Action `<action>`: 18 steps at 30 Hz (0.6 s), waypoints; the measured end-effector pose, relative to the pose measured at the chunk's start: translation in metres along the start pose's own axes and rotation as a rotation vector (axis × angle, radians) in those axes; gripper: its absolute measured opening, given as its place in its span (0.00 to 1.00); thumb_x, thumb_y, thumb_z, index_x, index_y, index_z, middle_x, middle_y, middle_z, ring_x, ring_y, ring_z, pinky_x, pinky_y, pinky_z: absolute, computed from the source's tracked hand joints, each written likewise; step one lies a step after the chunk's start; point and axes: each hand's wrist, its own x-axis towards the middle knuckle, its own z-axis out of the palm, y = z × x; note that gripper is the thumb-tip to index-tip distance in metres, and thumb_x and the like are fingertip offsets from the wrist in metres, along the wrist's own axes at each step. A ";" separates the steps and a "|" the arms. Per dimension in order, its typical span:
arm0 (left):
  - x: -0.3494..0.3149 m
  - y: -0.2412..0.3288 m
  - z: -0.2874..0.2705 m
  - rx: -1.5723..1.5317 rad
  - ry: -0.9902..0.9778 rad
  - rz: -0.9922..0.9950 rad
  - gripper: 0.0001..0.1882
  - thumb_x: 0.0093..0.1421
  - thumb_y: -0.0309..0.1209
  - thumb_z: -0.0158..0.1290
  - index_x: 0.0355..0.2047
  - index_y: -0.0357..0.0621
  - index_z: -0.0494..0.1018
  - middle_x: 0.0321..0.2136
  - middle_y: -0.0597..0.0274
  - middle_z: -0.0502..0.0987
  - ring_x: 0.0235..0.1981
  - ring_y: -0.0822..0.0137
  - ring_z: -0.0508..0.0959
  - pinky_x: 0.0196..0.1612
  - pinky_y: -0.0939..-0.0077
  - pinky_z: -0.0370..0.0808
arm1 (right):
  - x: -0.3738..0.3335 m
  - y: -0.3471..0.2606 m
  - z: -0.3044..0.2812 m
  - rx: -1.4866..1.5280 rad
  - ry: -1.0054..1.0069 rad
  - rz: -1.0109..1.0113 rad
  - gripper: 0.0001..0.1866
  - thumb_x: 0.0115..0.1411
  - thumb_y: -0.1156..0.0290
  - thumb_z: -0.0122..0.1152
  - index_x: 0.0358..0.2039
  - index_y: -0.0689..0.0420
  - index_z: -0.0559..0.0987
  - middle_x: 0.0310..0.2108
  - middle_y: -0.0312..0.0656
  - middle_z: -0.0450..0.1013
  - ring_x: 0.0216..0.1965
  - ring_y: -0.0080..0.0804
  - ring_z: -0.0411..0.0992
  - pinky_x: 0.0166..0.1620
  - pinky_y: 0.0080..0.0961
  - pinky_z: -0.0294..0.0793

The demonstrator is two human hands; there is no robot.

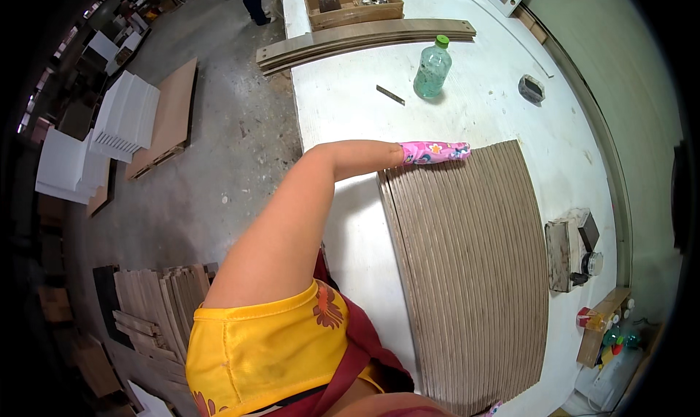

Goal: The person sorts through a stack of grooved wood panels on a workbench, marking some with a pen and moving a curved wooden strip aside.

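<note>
A: While the left hand [435,152] in its pink glove lies flat, fingers straight, on the far ends of the wooden slats [470,271], the right hand is barely visible, grip unclear.
B: Slats mid-table [343,111]; uneven push could probably fan them.

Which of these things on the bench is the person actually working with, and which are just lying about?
In use:
- row of wooden slats
- left hand in a pink glove, resting on the slats' far ends

Lying about:
- plastic bottle
- curved boards
- wooden box
- sanding block
</note>
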 end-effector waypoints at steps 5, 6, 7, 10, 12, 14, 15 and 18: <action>0.010 0.005 0.003 0.093 -0.003 0.034 0.33 0.59 0.49 0.41 0.60 0.45 0.50 0.59 0.55 0.55 0.59 0.63 0.56 0.59 0.72 0.54 | 0.003 0.015 -0.005 -0.183 0.048 -0.050 0.25 0.60 0.55 0.41 0.51 0.60 0.64 0.53 0.43 0.60 0.54 0.33 0.56 0.58 0.28 0.50; 0.018 0.009 0.008 0.127 -0.011 0.049 0.33 0.59 0.49 0.41 0.60 0.45 0.50 0.59 0.55 0.55 0.59 0.63 0.56 0.59 0.72 0.54 | -0.001 0.019 -0.008 -0.196 0.062 -0.061 0.26 0.60 0.56 0.42 0.51 0.61 0.64 0.53 0.44 0.60 0.54 0.33 0.56 0.58 0.28 0.50; 0.025 0.014 0.010 0.176 -0.012 0.071 0.33 0.59 0.49 0.41 0.60 0.45 0.49 0.59 0.55 0.55 0.59 0.63 0.56 0.59 0.72 0.54 | -0.003 0.026 -0.013 -0.201 0.079 -0.070 0.26 0.60 0.56 0.42 0.52 0.62 0.64 0.53 0.44 0.60 0.54 0.34 0.56 0.58 0.29 0.51; 0.018 0.001 0.006 0.353 0.063 0.089 0.33 0.59 0.48 0.41 0.60 0.45 0.49 0.59 0.55 0.55 0.59 0.63 0.57 0.59 0.71 0.54 | -0.007 0.037 -0.030 -0.208 0.045 -0.091 0.26 0.59 0.57 0.44 0.52 0.64 0.63 0.53 0.45 0.61 0.54 0.35 0.57 0.58 0.29 0.51; 0.020 -0.007 0.008 0.393 0.068 0.102 0.33 0.59 0.47 0.41 0.60 0.45 0.49 0.59 0.55 0.55 0.58 0.62 0.57 0.59 0.71 0.54 | -0.022 0.028 -0.031 -0.184 0.057 -0.080 0.27 0.59 0.58 0.45 0.52 0.66 0.63 0.53 0.46 0.61 0.54 0.35 0.57 0.58 0.29 0.52; 0.010 -0.015 0.001 0.301 0.072 0.107 0.34 0.58 0.42 0.45 0.60 0.43 0.47 0.59 0.51 0.53 0.59 0.60 0.55 0.59 0.72 0.53 | -0.026 0.016 -0.025 -0.155 0.072 -0.050 0.27 0.59 0.59 0.46 0.53 0.67 0.63 0.53 0.47 0.61 0.54 0.36 0.57 0.58 0.29 0.52; 0.016 -0.019 0.000 0.324 0.089 0.038 0.35 0.58 0.43 0.45 0.60 0.43 0.47 0.59 0.50 0.53 0.60 0.60 0.55 0.60 0.73 0.52 | -0.025 0.009 -0.018 -0.093 0.137 0.016 0.28 0.59 0.58 0.46 0.52 0.67 0.64 0.53 0.47 0.61 0.55 0.35 0.57 0.59 0.29 0.51; 0.033 -0.029 -0.001 0.337 0.085 0.141 0.36 0.58 0.44 0.46 0.60 0.38 0.47 0.56 0.48 0.58 0.55 0.60 0.62 0.56 0.75 0.57 | -0.028 0.009 -0.012 -0.045 0.185 0.087 0.34 0.58 0.53 0.48 0.55 0.67 0.59 0.56 0.48 0.57 0.58 0.36 0.54 0.60 0.28 0.49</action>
